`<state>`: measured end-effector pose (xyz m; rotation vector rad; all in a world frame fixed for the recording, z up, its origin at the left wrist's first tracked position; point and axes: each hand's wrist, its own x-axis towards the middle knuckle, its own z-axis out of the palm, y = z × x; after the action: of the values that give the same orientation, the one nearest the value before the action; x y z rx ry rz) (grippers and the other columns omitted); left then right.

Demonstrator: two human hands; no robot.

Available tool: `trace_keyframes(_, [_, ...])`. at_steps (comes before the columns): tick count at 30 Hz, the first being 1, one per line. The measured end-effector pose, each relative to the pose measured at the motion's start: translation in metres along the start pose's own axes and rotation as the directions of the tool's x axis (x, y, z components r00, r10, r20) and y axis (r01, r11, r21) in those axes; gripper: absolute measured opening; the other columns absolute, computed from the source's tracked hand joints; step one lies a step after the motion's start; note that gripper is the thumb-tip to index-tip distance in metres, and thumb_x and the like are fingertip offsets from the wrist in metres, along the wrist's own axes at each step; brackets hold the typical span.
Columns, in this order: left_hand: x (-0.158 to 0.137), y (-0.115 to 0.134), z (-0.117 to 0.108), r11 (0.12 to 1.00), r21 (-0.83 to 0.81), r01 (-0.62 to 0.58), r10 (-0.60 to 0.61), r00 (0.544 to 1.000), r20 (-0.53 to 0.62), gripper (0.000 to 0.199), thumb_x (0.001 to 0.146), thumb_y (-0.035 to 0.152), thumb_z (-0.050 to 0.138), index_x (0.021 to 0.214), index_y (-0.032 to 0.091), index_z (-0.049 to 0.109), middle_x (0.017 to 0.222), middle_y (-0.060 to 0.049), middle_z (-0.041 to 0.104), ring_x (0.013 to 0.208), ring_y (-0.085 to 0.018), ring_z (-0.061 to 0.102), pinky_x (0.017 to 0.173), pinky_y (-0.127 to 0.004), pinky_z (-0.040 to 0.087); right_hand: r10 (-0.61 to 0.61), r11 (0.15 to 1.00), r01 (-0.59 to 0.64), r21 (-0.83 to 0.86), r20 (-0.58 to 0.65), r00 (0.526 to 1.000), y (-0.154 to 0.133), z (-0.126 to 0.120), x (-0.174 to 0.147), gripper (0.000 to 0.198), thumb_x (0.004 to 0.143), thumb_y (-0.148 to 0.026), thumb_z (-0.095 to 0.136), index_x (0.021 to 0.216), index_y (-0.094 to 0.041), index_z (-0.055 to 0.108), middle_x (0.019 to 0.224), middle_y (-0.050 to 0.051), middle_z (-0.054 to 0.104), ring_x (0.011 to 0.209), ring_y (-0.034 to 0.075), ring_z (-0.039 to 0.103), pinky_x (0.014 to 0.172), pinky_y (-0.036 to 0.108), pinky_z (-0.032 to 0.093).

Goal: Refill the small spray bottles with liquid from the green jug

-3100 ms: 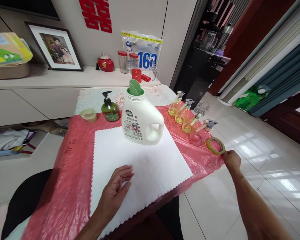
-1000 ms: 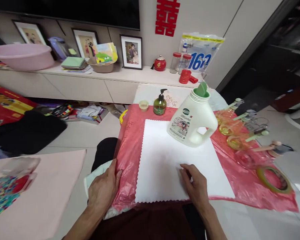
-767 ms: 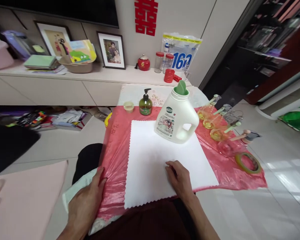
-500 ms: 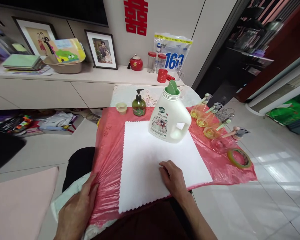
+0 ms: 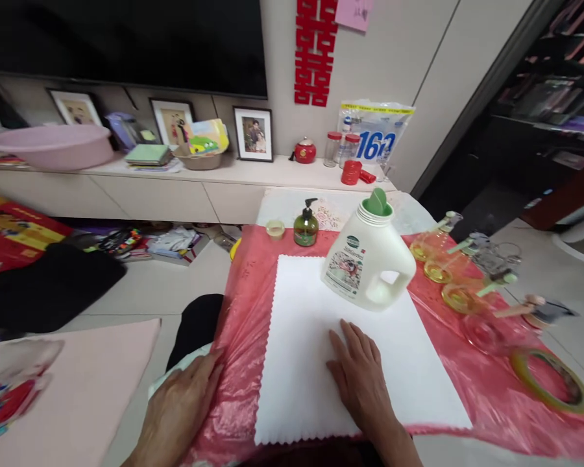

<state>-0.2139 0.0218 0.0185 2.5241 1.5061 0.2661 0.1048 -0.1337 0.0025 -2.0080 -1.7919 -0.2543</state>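
Note:
My right hand lies palm down on a white cloth with scalloped edges, its fingers apart and holding nothing. Beyond its fingertips, a large white detergent bottle stands upright on the cloth, a green piece in its mouth. My left hand rests at the left edge of the table, against the red plastic sheet; its fingers are stretched out. Behind the cloth are a green pump bottle with a black head and a small cup of pale content.
Several glass flasks with coloured liquid stand along the right side, near a roll of tape. A low cabinet runs behind the table, carrying jars, frames and a pink basin. A pink surface is at lower left.
The view has swung left and up. My right hand has gone from curled fingers to spread ones on the cloth. Pulled creases in the red sheet beside my left hand have slackened.

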Motion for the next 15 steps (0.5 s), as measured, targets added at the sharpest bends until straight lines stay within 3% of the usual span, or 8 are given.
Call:
trace_keyframes(2, [0.019,0.008,-0.014,0.997,-0.055,-0.047,0.041,0.994,-0.097,0.044,0.098,0.039,0.043,0.135,0.026,0.063,0.133,-0.01,0.072,0.105,-0.033,0.074,0.092,-0.044,0.059,-0.03,0.998,0.03,-0.057,-0.004,1.0,0.002,0.006,-0.003,0.038,0.107,-0.023,0.034,0.139,-0.017,0.054,0.157,0.013,0.031,0.137,0.038,0.039,0.101,0.058,0.042])
trace_keyframes(5, [0.063,0.031,-0.028,0.966,-0.218,-0.141,0.099,0.976,-0.194,0.058,0.097,0.041,0.051,0.151,0.022,0.044,0.16,-0.013,0.048,0.142,-0.035,0.052,0.114,-0.049,0.047,-0.069,0.993,0.064,-0.096,-0.05,0.996,0.005,0.011,-0.004,0.037,0.109,-0.026,0.033,0.138,-0.017,0.053,0.157,0.012,0.031,0.136,0.037,0.042,0.101,0.056,0.042])
trace_keyframes(9, [0.143,0.076,-0.018,0.862,-0.439,-0.254,0.178,0.962,-0.206,0.074,0.092,0.037,0.062,0.156,0.018,0.031,0.161,-0.019,0.041,0.152,-0.037,0.038,0.123,-0.057,0.035,-0.139,0.984,0.12,-0.134,-0.136,0.981,0.011,0.015,-0.003,0.036,0.11,-0.029,0.033,0.137,-0.015,0.052,0.154,0.013,0.036,0.131,0.037,0.047,0.098,0.053,0.045])
trace_keyframes(12, [0.207,0.114,0.003,0.773,-0.575,-0.268,0.174,0.961,-0.214,0.092,0.08,0.027,0.076,0.157,0.02,0.026,0.162,-0.02,0.036,0.155,-0.04,0.031,0.123,-0.06,0.033,-0.192,0.972,0.164,-0.171,-0.163,0.968,0.021,0.022,-0.006,0.038,0.11,-0.034,0.034,0.137,-0.015,0.053,0.152,0.013,0.04,0.126,0.036,0.052,0.095,0.052,0.047])
trace_keyframes(15, [0.26,0.146,0.024,0.711,-0.66,-0.24,0.12,0.967,-0.223,0.106,0.07,0.025,0.084,0.155,0.011,0.022,0.163,-0.028,0.028,0.156,-0.047,0.022,0.124,-0.061,0.027,-0.199,0.975,0.176,-0.133,-0.191,0.961,0.033,0.034,-0.011,0.041,0.109,-0.04,0.042,0.143,-0.021,0.054,0.149,0.01,0.044,0.122,0.034,0.057,0.093,0.049,0.051])
